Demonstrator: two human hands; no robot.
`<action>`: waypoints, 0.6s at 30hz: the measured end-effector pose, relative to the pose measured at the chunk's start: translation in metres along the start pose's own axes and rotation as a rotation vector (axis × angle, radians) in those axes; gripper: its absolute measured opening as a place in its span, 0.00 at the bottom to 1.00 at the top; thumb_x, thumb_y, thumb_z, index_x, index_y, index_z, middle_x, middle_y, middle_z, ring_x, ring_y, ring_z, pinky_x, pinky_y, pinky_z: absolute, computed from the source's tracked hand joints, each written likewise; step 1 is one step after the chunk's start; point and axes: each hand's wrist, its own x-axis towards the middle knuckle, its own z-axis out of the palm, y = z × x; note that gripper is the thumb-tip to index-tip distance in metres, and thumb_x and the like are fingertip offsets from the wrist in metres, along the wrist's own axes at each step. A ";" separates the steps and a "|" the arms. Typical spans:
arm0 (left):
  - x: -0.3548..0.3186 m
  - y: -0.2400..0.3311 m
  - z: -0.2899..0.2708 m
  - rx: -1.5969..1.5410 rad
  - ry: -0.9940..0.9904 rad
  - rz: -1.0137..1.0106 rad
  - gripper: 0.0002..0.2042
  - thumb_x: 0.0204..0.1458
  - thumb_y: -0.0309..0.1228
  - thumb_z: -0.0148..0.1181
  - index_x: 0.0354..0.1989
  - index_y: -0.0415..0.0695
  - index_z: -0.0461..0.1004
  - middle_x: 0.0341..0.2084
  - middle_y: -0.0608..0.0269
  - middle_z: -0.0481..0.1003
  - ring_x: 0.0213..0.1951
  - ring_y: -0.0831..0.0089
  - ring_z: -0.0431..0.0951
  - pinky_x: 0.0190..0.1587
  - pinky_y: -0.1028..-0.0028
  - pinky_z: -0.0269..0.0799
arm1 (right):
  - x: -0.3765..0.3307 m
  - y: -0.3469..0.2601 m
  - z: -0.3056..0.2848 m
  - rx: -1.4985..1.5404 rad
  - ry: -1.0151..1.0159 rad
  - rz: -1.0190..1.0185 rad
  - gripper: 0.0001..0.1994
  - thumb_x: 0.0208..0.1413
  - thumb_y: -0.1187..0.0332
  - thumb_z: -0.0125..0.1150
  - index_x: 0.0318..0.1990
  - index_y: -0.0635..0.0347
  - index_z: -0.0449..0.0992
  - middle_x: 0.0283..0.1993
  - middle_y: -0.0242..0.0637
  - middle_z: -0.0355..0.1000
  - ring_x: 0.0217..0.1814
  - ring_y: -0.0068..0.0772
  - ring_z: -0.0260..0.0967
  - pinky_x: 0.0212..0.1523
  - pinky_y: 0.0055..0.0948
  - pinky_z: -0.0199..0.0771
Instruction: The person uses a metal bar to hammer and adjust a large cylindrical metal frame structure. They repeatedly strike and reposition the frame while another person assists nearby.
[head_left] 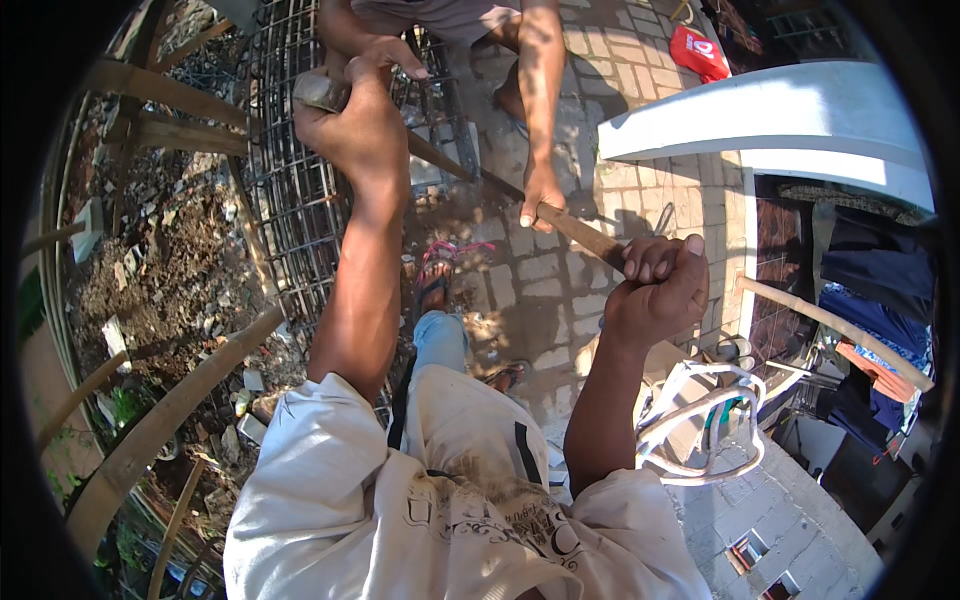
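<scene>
Paved brick ground runs under us, with rubble and bare earth off to the left and bamboo poles curving round that side. We stand over a steel rebar cage, a grid of thin bars lying along the edge of the paving. Our left hand is closed tight around the upper end of a long wooden-handled tool, and our right hand is fisted around its lower end, fingers fully curled; the handle slants between them across the cage. A co-worker's hand rests on the same handle between our two, and their other hand sits just beyond our left fist. To lever well, we judge both grips should stay firm and well apart, and the push steady, so the shaft does not slip toward the co-worker's fingers. A pink sandal marks our forward foot.
</scene>
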 end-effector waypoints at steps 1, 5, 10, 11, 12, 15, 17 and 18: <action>-0.014 0.015 -0.014 0.285 0.100 -0.008 0.09 0.49 0.21 0.56 0.21 0.41 0.62 0.16 0.62 0.68 0.15 0.77 0.67 0.19 0.76 0.65 | 0.011 0.001 0.007 -0.010 0.052 -0.003 0.21 0.63 0.67 0.52 0.16 0.57 0.59 0.13 0.30 0.53 0.14 0.22 0.50 0.16 0.24 0.54; -0.039 0.073 -0.072 -0.212 -0.462 -0.062 0.10 0.49 0.21 0.56 0.21 0.44 0.62 0.19 0.64 0.62 0.17 0.78 0.62 0.18 0.77 0.58 | 0.052 -0.001 0.025 0.062 -0.305 0.097 0.19 0.62 0.66 0.54 0.18 0.57 0.60 0.14 0.29 0.53 0.15 0.21 0.50 0.18 0.24 0.55; -0.021 0.124 -0.122 -0.294 -0.836 -0.185 0.14 0.42 0.29 0.63 0.19 0.44 0.60 0.19 0.65 0.58 0.15 0.82 0.56 0.15 0.80 0.52 | 0.072 0.010 0.041 -0.003 -0.064 0.008 0.14 0.61 0.67 0.54 0.23 0.60 0.62 0.20 0.31 0.57 0.20 0.24 0.55 0.24 0.24 0.62; -0.019 0.131 -0.131 -0.349 -0.838 -0.208 0.14 0.41 0.28 0.62 0.18 0.44 0.60 0.18 0.65 0.59 0.14 0.82 0.55 0.13 0.80 0.51 | 0.072 0.015 0.040 0.024 -0.129 -0.051 0.14 0.62 0.66 0.53 0.25 0.60 0.63 0.21 0.32 0.58 0.21 0.25 0.57 0.25 0.25 0.63; -0.020 0.135 -0.138 -0.390 -0.812 -0.223 0.13 0.41 0.27 0.61 0.18 0.43 0.60 0.18 0.64 0.59 0.13 0.83 0.54 0.12 0.81 0.51 | 0.071 0.018 0.035 0.087 -0.179 -0.047 0.10 0.63 0.65 0.50 0.33 0.63 0.66 0.24 0.34 0.61 0.26 0.26 0.60 0.30 0.27 0.66; -0.027 0.137 -0.161 -0.334 -0.671 -0.361 0.15 0.42 0.29 0.63 0.18 0.44 0.59 0.18 0.64 0.60 0.13 0.83 0.55 0.12 0.81 0.50 | 0.068 0.034 0.015 0.082 -0.262 -0.089 0.23 0.65 0.48 0.45 0.46 0.63 0.67 0.26 0.38 0.65 0.29 0.30 0.62 0.36 0.34 0.68; -0.034 0.130 -0.175 -0.156 -0.585 -0.519 0.16 0.41 0.35 0.66 0.16 0.44 0.62 0.17 0.62 0.68 0.17 0.77 0.63 0.21 0.77 0.57 | 0.066 0.043 -0.002 0.102 -0.329 -0.146 0.30 0.63 0.39 0.42 0.47 0.62 0.68 0.26 0.38 0.66 0.30 0.30 0.63 0.36 0.34 0.68; -0.039 0.122 -0.179 -0.099 -0.581 -0.535 0.15 0.41 0.33 0.66 0.16 0.44 0.63 0.17 0.62 0.68 0.18 0.77 0.64 0.22 0.77 0.59 | 0.066 0.044 -0.010 0.124 -0.358 -0.097 0.33 0.61 0.35 0.42 0.46 0.61 0.69 0.25 0.38 0.66 0.29 0.30 0.63 0.35 0.32 0.68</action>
